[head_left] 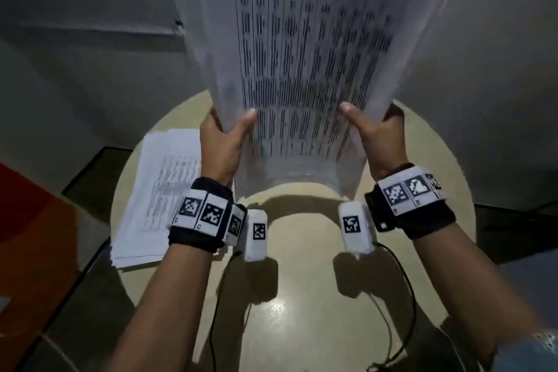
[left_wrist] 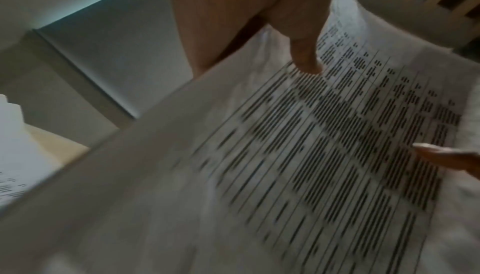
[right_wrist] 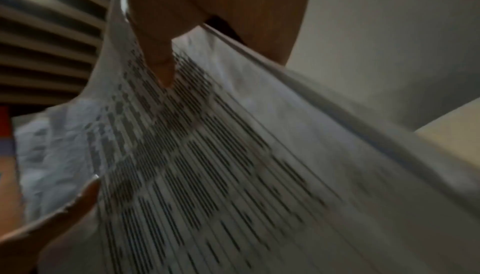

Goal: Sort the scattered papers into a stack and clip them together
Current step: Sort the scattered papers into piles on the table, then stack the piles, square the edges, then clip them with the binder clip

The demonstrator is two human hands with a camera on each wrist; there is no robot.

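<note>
A bundle of white printed sheets (head_left: pixel 305 69) with ruled columns of text stands upright above a round beige table (head_left: pixel 302 296), bowed toward me. My left hand (head_left: pixel 223 136) grips its left edge, thumb on the front, fingers behind. My right hand (head_left: pixel 377 133) grips the right edge the same way. The left wrist view shows the printed sheets (left_wrist: pixel 311 155) under my left thumb (left_wrist: pixel 303 57). The right wrist view shows the sheets (right_wrist: pixel 233 165) under my right thumb (right_wrist: pixel 161 61). A second pile of papers (head_left: pixel 151 199) lies flat on the table's left side. No clip is visible.
An orange-red surface (head_left: pixel 33 229) lies at the left. Dark floor surrounds the table. Thin black cables (head_left: pixel 401 296) trail from my wrist devices over the table's near part. A grey wall (head_left: pixel 75 54) stands behind.
</note>
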